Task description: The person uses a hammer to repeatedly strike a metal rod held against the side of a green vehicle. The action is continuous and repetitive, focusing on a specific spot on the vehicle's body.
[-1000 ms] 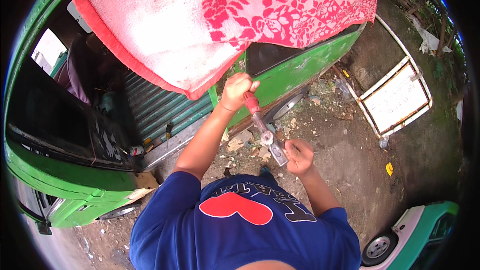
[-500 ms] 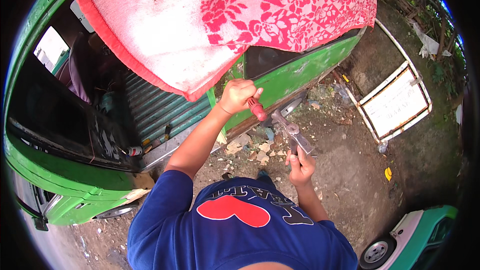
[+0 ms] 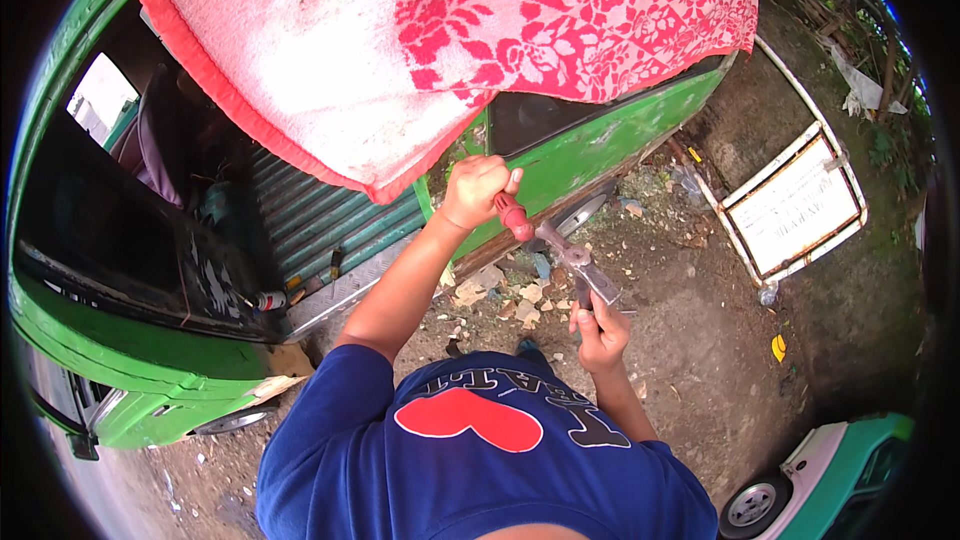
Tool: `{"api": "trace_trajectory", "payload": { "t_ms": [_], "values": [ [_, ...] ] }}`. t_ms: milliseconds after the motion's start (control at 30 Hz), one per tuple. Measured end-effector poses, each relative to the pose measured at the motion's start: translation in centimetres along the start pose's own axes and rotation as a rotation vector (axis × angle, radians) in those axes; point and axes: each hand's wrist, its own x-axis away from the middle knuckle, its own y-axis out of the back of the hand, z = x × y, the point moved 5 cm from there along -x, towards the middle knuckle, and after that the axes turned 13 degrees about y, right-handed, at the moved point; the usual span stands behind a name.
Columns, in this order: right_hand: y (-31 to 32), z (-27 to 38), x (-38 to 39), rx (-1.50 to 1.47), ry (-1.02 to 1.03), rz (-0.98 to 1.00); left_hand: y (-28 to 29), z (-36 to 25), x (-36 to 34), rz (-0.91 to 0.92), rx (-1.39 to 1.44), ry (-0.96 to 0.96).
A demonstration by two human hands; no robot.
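My left hand (image 3: 476, 192) is closed around a tool with a red handle (image 3: 515, 218), beside the edge of a green vehicle body (image 3: 620, 148). The handle's rounded end points toward my right side; the tool's other end is hidden by my hand, so its kind does not show. In my right hand (image 3: 603, 340) is a hammer (image 3: 578, 258), gripped by its dark handle below the worn metal head. One end of the head is close to the red handle's butt; whether they touch I cannot tell.
A red and white floral blanket (image 3: 570, 20) drapes over the vehicle. Left of me is its open doorway with a ribbed floor (image 3: 325, 205). Broken flakes (image 3: 530, 305) litter the ground. A white framed panel (image 3: 795, 205) lies at right, and another vehicle (image 3: 830, 475) stands lower right.
The hammer head has shifted slightly left, closer to the butt of the red handle. My left hand has stayed nearly in place, still gripping the tool.
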Motion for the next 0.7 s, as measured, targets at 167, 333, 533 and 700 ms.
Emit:
{"api": "trace_trajectory", "payload": {
  "t_ms": [167, 333, 533, 700],
  "values": [
    [0.2, 2.6, -1.6, -0.229, 0.064, -0.328, 0.0, 0.0, -0.7, 0.017, -0.046, 0.037],
    [0.0, -0.3, -2.9, 0.147, 0.064, 0.064, 0.6, 0.6, -2.6, -0.04, 0.011, 0.067],
    [0.1, 0.9, -2.7, 0.021, 0.148, -0.033, 0.4, 0.5, -2.2, -0.021, 0.039, 0.05],
    [-0.4, 2.6, -3.6, -0.21, 0.111, -0.163, 0.8, 0.0, -2.4, -0.046, 0.091, 0.061]
  ]
}}
